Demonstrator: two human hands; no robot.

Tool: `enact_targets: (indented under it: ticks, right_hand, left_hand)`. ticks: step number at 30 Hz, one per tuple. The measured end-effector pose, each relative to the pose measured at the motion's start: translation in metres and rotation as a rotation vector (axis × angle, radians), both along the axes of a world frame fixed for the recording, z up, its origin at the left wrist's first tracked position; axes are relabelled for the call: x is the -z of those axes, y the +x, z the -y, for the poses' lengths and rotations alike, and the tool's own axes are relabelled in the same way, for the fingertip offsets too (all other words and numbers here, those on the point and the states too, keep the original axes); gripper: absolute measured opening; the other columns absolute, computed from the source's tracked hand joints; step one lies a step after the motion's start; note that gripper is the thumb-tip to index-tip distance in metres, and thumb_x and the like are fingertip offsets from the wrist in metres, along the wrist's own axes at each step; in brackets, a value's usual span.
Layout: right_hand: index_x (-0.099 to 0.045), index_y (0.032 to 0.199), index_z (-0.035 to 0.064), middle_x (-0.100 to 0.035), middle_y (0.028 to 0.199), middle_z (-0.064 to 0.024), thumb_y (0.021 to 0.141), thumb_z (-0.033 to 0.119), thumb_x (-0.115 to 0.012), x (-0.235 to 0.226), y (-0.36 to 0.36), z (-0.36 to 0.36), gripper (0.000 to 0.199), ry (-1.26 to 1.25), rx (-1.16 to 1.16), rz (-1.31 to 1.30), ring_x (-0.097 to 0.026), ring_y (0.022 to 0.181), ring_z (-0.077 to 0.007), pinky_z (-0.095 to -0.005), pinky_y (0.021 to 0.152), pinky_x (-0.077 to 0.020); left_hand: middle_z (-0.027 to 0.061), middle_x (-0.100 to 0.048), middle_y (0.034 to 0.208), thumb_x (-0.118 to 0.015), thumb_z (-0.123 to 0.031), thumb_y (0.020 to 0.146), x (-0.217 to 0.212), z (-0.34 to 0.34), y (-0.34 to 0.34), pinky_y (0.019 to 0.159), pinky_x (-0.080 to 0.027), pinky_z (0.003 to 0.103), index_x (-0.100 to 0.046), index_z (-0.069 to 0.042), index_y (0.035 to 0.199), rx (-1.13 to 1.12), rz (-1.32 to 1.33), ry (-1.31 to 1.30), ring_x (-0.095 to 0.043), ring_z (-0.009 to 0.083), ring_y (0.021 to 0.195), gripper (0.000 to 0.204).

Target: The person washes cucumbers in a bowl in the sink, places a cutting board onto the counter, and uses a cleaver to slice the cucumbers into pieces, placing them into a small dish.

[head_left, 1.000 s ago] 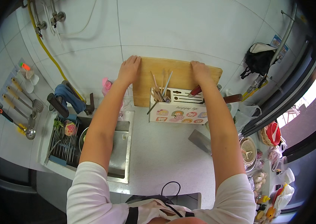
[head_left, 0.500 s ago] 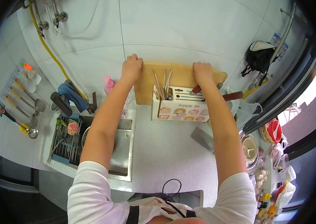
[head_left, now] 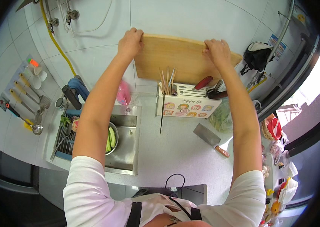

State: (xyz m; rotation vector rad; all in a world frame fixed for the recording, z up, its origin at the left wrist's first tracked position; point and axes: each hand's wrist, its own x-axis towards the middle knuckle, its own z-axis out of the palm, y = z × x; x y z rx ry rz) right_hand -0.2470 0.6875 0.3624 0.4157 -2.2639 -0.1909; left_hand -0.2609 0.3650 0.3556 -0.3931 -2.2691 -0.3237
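A wooden cutting board (head_left: 175, 56) stands on edge against the tiled wall, its lower part hidden behind a white knife and chopstick holder (head_left: 186, 108). My left hand (head_left: 131, 42) grips its top left corner. Toward the right end of the same top edge, my right hand (head_left: 218, 51) is closed over it. Chopsticks, a red-handled knife (head_left: 203, 83) and other dark handles stick up from the holder. One thin dark stick (head_left: 162, 115) slants down across the holder's front. A cleaver (head_left: 207, 134) with a wooden handle lies on the counter nearer me.
Left of the counter, a sink (head_left: 131, 151) holds a metal bowl with green vegetables (head_left: 110, 140) and a dish rack (head_left: 63, 136). A pink bottle (head_left: 123, 93) stands behind it. Bagged greens (head_left: 221, 117) sit right of the holder. Ladles and spatulas (head_left: 27, 94) hang at left.
Both hands have lifted the cutting board higher up the wall. The thin dark stick now hangs over the holder's front. My view has shifted, showing the cleaver's handle and the bowl of vegetables.
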Motion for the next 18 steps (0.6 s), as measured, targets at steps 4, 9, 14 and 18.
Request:
enact_targets:
  ticks: [4, 9, 14, 18]
  right_hand:
    - [-0.059, 0.084, 0.0131, -0.061, 0.078, -0.0048, 0.072, 0.022, -0.065, -0.050, 0.040, 0.004, 0.016, 0.067, -0.042, -0.165, -0.059, 0.082, -0.0245, -0.0420, 0.085, -0.0394]
    - [-0.060, 0.098, 0.0140, -0.062, 0.085, -0.0039, 0.074, 0.024, -0.066, -0.093, 0.081, 0.001, 0.027, 0.173, -0.009, -0.361, -0.058, 0.082, -0.0259, -0.0421, 0.086, -0.0406]
    - [-0.060, 0.082, 0.0081, -0.059, 0.077, -0.0094, 0.060, 0.015, -0.074, -0.124, 0.164, 0.025, 0.027, 0.119, -0.034, -0.471, -0.057, 0.080, -0.0279, -0.0380, 0.077, -0.0435]
    - [-0.061, 0.086, 0.0078, -0.060, 0.078, -0.0088, 0.059, 0.013, -0.075, -0.142, 0.240, 0.033, 0.031, 0.137, -0.089, -0.603, -0.056, 0.079, -0.0274, -0.0368, 0.073, -0.0441]
  left_hand:
    - [0.0083, -0.053, 0.093, -0.059, -0.009, 0.069, -0.038, 0.012, 0.039, 0.067, -0.048, 0.041, -0.055, -0.010, 0.088, 0.088, -0.183, 0.034, -0.053, 0.0293, 0.089, 0.019]
    - [0.0081, -0.055, 0.096, -0.066, -0.010, 0.068, -0.080, 0.018, 0.087, 0.072, -0.047, 0.036, -0.055, -0.009, 0.099, 0.055, -0.333, -0.005, -0.055, 0.0269, 0.092, 0.033]
    - [0.0102, -0.054, 0.092, -0.066, -0.004, 0.066, -0.104, 0.026, 0.147, 0.070, -0.047, 0.038, -0.054, -0.008, 0.098, 0.162, -0.550, 0.028, -0.055, 0.0303, 0.088, 0.035]
    - [0.0107, -0.056, 0.092, -0.068, -0.003, 0.063, -0.121, 0.040, 0.229, 0.072, -0.046, 0.037, -0.056, -0.006, 0.097, 0.235, -0.628, 0.038, -0.056, 0.0309, 0.086, 0.036]
